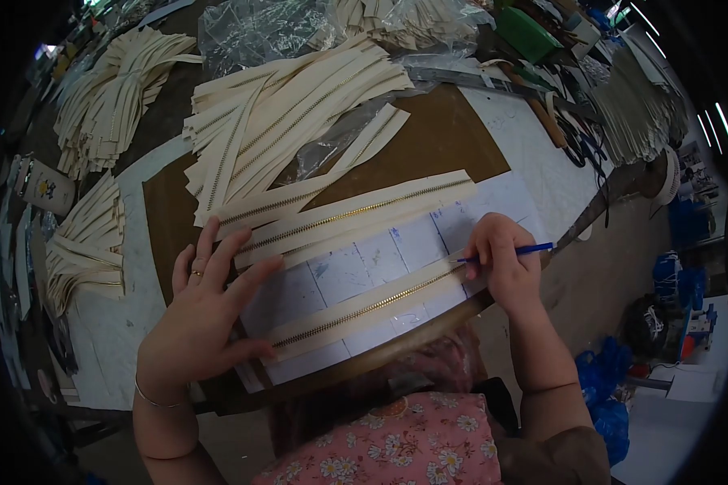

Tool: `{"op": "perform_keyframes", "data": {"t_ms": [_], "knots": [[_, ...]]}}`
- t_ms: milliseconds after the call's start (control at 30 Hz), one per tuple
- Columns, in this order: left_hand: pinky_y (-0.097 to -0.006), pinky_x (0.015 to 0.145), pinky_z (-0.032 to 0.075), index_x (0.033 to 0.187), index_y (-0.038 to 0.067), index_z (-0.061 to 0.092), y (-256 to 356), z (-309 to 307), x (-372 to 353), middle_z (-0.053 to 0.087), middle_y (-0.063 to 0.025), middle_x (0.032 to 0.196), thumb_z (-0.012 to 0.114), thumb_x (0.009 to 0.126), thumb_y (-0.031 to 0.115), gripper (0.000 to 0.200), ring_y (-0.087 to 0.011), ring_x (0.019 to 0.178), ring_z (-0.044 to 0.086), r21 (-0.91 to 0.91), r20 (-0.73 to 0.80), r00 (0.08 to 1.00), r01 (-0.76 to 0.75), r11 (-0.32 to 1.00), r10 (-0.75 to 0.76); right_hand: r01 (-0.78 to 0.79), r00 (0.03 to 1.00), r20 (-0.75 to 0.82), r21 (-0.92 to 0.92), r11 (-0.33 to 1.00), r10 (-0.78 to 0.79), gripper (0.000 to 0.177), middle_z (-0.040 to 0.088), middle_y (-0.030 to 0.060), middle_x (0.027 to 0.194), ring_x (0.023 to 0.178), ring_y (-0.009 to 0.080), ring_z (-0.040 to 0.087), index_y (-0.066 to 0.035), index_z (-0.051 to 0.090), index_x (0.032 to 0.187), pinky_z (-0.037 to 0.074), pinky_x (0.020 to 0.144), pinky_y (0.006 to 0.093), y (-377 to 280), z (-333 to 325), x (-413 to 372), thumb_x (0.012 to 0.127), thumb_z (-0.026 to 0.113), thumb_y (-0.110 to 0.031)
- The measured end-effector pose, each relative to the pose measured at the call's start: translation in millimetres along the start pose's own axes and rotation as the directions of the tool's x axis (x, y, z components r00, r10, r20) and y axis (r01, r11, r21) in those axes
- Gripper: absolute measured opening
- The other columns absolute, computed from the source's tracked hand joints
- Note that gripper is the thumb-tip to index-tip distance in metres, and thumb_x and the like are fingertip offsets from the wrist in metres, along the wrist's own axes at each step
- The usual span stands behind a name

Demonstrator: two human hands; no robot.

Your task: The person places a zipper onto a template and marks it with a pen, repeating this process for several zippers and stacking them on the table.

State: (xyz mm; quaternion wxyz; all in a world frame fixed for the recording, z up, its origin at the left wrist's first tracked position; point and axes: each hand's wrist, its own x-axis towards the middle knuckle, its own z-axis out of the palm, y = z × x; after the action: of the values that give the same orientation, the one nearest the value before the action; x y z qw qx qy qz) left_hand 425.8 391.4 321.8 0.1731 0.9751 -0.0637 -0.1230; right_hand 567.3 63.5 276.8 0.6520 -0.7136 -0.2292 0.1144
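A cream zipper [372,305] with brass teeth lies flat across a white ruled sheet [340,279] marked with blue lines. My right hand [505,259] grips a blue pen [534,248], its tip at the right end of that zipper. Spread fingers of my left hand [206,303] rest on the work, the thumb on the zipper's left end and the fingertips at the left end of a second zipper [356,214]. Above it, a third zipper [283,208] reaches toward a big pile of cream zippers [291,113].
A brown board [453,129] lies under the sheet. Bundles of zippers [113,101] are stacked at the left, near a white cup [47,186]. Clear plastic bags [259,36], a green box [528,34] and tools are at the back. Blue bags [607,388] sit below right.
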Motion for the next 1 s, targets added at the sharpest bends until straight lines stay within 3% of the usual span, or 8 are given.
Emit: {"op": "perform_keyframes", "data": {"t_ms": [67, 133, 233, 467, 533, 733, 867, 1000], "knots": [[-0.06, 0.116, 0.015, 0.144, 0.021, 0.051, 1, 0, 0, 0.03, -0.0179, 0.157, 0.087, 0.065, 0.041, 0.089, -0.0455, 0.152, 0.012, 0.005, -0.001, 1.0, 0.001, 1.0, -0.001, -0.058, 0.996, -0.061, 0.009, 0.998, 0.058, 0.045, 0.056, 0.0074, 0.072, 0.057, 0.0108, 0.053, -0.001, 0.052, 0.073, 0.042, 0.054, 0.0252, 3, 2, 2, 0.109, 0.043, -0.027], [-0.0596, 0.116, 0.015, 0.143, 0.021, 0.051, 1, 0, 0, 0.031, -0.018, 0.156, 0.087, 0.065, 0.04, 0.088, -0.0458, 0.152, 0.012, 0.017, 0.004, 1.0, 0.012, 1.0, -0.012, 0.051, 0.993, -0.097, -0.149, 0.988, -0.066, 0.046, 0.055, 0.0054, 0.068, 0.054, 0.0096, 0.05, 0.0, 0.052, 0.07, 0.039, 0.049, 0.025, 5, 4, 3, 0.108, 0.047, -0.025], [-0.0586, 0.117, 0.015, 0.142, 0.02, 0.05, 2, -1, 0, 0.031, -0.0179, 0.156, 0.087, 0.065, 0.04, 0.088, -0.046, 0.151, 0.013, 0.019, 0.006, 1.0, 0.008, 1.0, -0.009, 0.118, 0.983, -0.11, -0.218, 0.969, -0.144, 0.044, 0.054, 0.0048, 0.065, 0.053, 0.0098, 0.049, 0.0, 0.055, 0.069, 0.038, 0.049, 0.0255, 10, 4, 3, 0.107, 0.049, -0.023], [-0.0575, 0.117, 0.015, 0.141, 0.02, 0.051, 2, -1, 1, 0.031, -0.0175, 0.155, 0.088, 0.064, 0.039, 0.088, -0.0457, 0.151, 0.014, 0.016, 0.006, 1.0, 0.008, 1.0, -0.009, 0.097, 0.982, -0.125, -0.318, 0.943, -0.144, 0.035, 0.052, 0.0059, 0.06, 0.054, 0.0144, 0.051, 0.002, 0.062, 0.075, 0.039, 0.052, 0.0294, 9, 8, 3, 0.104, 0.055, -0.017], [-0.0574, 0.117, 0.015, 0.141, 0.02, 0.051, 2, -1, 0, 0.031, -0.0174, 0.155, 0.089, 0.063, 0.038, 0.089, -0.0455, 0.151, 0.014, 0.014, -0.001, 1.0, 0.005, 1.0, -0.005, 0.174, 0.964, -0.122, -0.378, 0.909, -0.235, 0.032, 0.055, 0.0074, 0.061, 0.056, 0.0176, 0.052, 0.002, 0.062, 0.075, 0.04, 0.054, 0.0314, 11, 10, 3, 0.102, 0.057, -0.015], [-0.0549, 0.118, 0.013, 0.141, 0.014, 0.053, -3, 3, 1, 0.031, -0.0195, 0.157, 0.087, 0.059, 0.047, 0.095, -0.0449, 0.153, 0.009, 0.028, -0.003, 1.0, 0.0, 1.0, 0.0, 0.174, 0.966, -0.115, -0.375, 0.91, -0.233, 0.031, 0.056, 0.0079, 0.063, 0.058, 0.0203, 0.052, 0.001, 0.062, 0.074, 0.04, 0.055, 0.0333, 10, 9, 3, 0.101, 0.058, -0.014], [-0.0549, 0.118, 0.013, 0.141, 0.014, 0.053, -2, 3, 0, 0.031, -0.0194, 0.157, 0.087, 0.059, 0.047, 0.095, -0.0449, 0.153, 0.009, 0.039, -0.001, 1.0, 0.003, 0.999, -0.003, 0.203, 0.958, -0.105, -0.406, 0.891, -0.266, 0.035, 0.055, 0.008, 0.062, 0.057, 0.02, 0.051, 0.001, 0.061, 0.073, 0.039, 0.054, 0.0331, 9, 9, 2, 0.102, 0.055, -0.016], [-0.0565, 0.117, 0.015, 0.142, 0.017, 0.051, 1, -1, 1, 0.03, -0.0177, 0.157, 0.088, 0.061, 0.041, 0.092, -0.045, 0.152, 0.011, 0.026, -0.001, 1.0, 0.005, 1.0, -0.005, 0.211, 0.959, -0.121, -0.297, 0.931, -0.256, 0.04, 0.055, 0.0073, 0.062, 0.056, 0.0187, 0.049, 0.0, 0.057, 0.069, 0.038, 0.054, 0.0323, 5, -3, -11, 0.104, 0.049, -0.018]]}}
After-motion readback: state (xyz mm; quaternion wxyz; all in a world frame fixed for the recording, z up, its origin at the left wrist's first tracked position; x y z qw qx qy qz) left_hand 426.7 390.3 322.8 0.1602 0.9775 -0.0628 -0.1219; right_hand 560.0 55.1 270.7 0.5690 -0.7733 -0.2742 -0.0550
